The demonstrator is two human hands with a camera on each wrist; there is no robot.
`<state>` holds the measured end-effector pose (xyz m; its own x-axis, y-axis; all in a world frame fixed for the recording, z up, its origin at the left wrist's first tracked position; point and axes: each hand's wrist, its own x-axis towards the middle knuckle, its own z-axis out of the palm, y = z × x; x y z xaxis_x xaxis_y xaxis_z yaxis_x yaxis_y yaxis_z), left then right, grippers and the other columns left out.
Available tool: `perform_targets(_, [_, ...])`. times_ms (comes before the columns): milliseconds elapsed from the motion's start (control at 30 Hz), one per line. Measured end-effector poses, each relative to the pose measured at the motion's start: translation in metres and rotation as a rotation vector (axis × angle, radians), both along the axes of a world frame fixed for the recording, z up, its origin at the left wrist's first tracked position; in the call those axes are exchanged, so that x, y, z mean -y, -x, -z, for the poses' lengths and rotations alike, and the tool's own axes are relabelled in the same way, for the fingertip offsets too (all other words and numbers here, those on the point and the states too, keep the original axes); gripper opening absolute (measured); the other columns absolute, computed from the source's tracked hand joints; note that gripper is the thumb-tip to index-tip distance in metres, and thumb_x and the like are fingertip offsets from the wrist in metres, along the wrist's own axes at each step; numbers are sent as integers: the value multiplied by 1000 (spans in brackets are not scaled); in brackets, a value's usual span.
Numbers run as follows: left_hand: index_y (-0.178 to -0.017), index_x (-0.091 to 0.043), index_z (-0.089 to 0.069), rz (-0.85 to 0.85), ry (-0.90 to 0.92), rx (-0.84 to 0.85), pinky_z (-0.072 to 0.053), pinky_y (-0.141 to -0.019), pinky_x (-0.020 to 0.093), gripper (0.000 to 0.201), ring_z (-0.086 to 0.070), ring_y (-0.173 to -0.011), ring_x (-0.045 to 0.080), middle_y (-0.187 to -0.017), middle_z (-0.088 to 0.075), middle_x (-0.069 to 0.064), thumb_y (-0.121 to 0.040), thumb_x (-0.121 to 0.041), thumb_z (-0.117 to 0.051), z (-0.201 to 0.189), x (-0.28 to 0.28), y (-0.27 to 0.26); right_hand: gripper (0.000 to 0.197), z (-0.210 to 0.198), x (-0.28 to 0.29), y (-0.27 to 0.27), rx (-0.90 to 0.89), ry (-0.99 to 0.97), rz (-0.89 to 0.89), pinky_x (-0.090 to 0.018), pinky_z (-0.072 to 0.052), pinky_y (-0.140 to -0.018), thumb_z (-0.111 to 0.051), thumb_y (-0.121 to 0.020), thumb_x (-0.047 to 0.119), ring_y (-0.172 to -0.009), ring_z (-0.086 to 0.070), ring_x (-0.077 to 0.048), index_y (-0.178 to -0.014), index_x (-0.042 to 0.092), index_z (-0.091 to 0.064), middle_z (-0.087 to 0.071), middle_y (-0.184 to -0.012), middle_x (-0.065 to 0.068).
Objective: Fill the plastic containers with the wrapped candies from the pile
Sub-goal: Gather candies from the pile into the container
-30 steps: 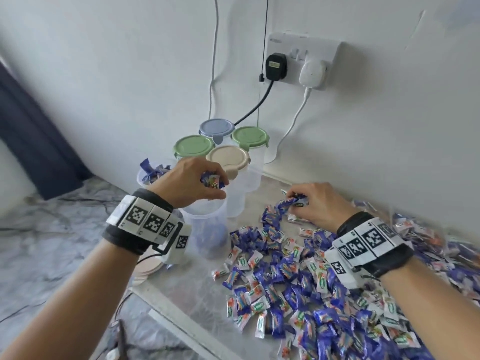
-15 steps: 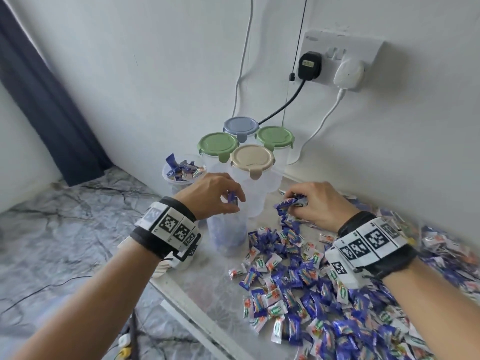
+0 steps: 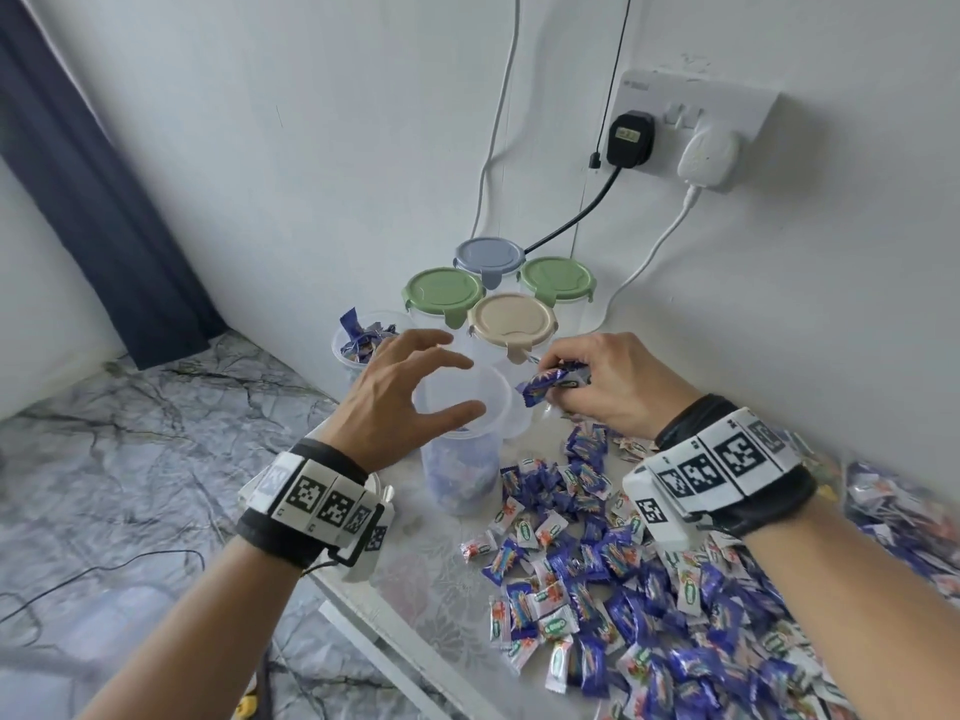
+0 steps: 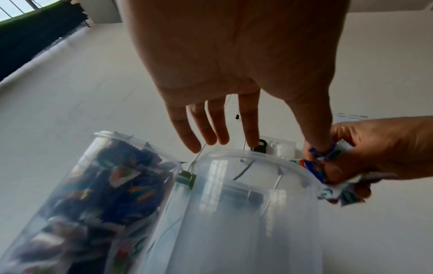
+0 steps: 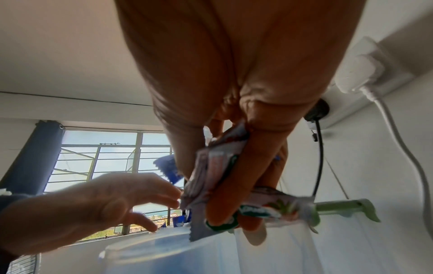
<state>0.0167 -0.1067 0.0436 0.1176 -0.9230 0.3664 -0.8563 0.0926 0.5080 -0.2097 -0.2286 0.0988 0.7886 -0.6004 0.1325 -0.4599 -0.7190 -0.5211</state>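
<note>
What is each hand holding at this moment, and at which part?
The right hand grips a small bunch of wrapped candies around their middles, wrapper ends sticking out. The left hand holds nothing; its fingers spread open above the open container.

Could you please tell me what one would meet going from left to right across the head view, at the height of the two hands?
Dark curtain → open container full of candies → left hand → clear container under it → candies held in the right hand → right hand.
</note>
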Motion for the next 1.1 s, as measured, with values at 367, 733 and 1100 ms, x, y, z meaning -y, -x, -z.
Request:
perform_targets(367, [-157,-26,2,-24,-67,-275,-45,-105,54,130,-32,-144,22,-161,-23,8,-63,-60,-81,46,-15,-1,15,-17,-11,-66,11,16,-166,-25,-55,-67,-74,-77,8,-76,-63,-14,-88,17,-71,-63,-83,1])
perform_targets(733, [-157,-25,7,-3,-15,-277,-46,-103,54,129,-38,-142,24,-161,-24,8,-67,-47,-83,49,-14,-2,16,17,-17,-94,-215,46,-181,-23,-35,-60,-73,-80,17,-72,-55,-16,-95,10,-70,-58,-76,1])
perform_targets(1100, [-157,-29,3,-12,-35,-283,-52,-100,44,126,-41,-140,21,-159,-29,9,-69,-42,-87,49,-14,-4,38,19,-17,-88,-200,75,-208,-16,-32,-76,-70,-82,19,-108,-61,-14,-120,18,-67,-67,-118,-2])
